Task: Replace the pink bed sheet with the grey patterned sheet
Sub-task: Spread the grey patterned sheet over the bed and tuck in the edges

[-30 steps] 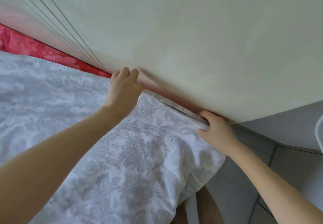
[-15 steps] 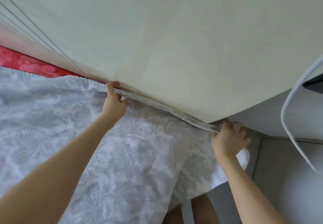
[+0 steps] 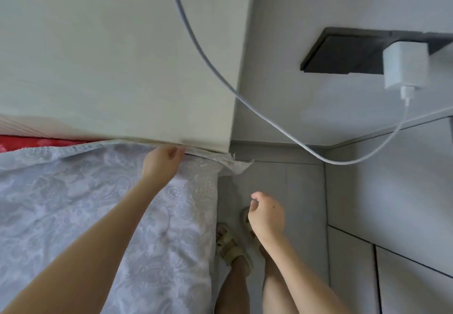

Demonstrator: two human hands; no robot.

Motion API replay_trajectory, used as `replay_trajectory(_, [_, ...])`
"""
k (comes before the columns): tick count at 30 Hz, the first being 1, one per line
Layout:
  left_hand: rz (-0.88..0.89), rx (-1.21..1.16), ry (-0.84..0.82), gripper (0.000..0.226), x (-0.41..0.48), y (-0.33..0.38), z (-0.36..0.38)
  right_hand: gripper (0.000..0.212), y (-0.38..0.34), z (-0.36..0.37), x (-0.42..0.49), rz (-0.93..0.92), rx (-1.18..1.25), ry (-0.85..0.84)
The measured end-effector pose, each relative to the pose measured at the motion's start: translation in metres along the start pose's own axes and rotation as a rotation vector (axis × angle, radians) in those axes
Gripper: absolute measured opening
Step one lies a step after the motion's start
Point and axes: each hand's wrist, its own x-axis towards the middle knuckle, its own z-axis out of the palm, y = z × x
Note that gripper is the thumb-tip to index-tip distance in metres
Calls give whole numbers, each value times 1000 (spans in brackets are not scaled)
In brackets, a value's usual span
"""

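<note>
Along the headboard (image 3: 122,68), a strip of pink sheet (image 3: 29,142) shows beyond the grey patterned sheet (image 3: 73,203), whose hem runs rightward. The left hand (image 3: 163,164) curls on it, apparently pinching. Its loose corner (image 3: 236,166) juts just right, above the right hand (image 3: 266,215), loosely curled, empty.

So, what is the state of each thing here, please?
grey patterned sheet, spread on bed, corner loose.
pink sheet, strip exposed by headboard.
left hand, curled at sheet edge, hold unclear.
right hand, loosely curled, empty.
charger, plugged in, cable attached.
</note>
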Motion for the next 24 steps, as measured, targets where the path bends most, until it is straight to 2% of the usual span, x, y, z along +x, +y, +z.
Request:
replay_trajectory(3, [158, 515, -324, 43, 2, 4, 32, 28, 10, 0, -9, -36, -7, -76])
replay_trajectory(5, [146, 707, -371, 47, 6, 13, 39, 28, 15, -4, -10, -75, -1, -109])
replay_trajectory(7, [117, 758, -307, 45, 5, 30, 40, 27, 23, -11, -10, -137, 2, -120])
replay_trajectory(12, [34, 586, -198, 41, -35, 51, 27, 27, 39, -40, -20, -264, 6, -160])
replay_trajectory(18, [-228, 407, -76, 39, -187, 23, -13, 27, 44, -115, -76, -555, -95, -208])
replay_trajectory(21, [-379, 267, 39, 36, -272, 6, -43, 26, 17, -151, -109, -755, -191, -240])
replay_trajectory(22, [-492, 183, 103, 34, -335, -3, -60, 26, -4, -162, -145, -885, -248, -261])
replay_trajectory(23, [-490, 149, 120, 33, -338, 1, -62, 25, -10, -167, -143, -898, -261, -248])
replay_trajectory(24, [-556, 82, 188, 32, -375, -4, -70, 26, -26, -172, -167, -985, -294, -255])
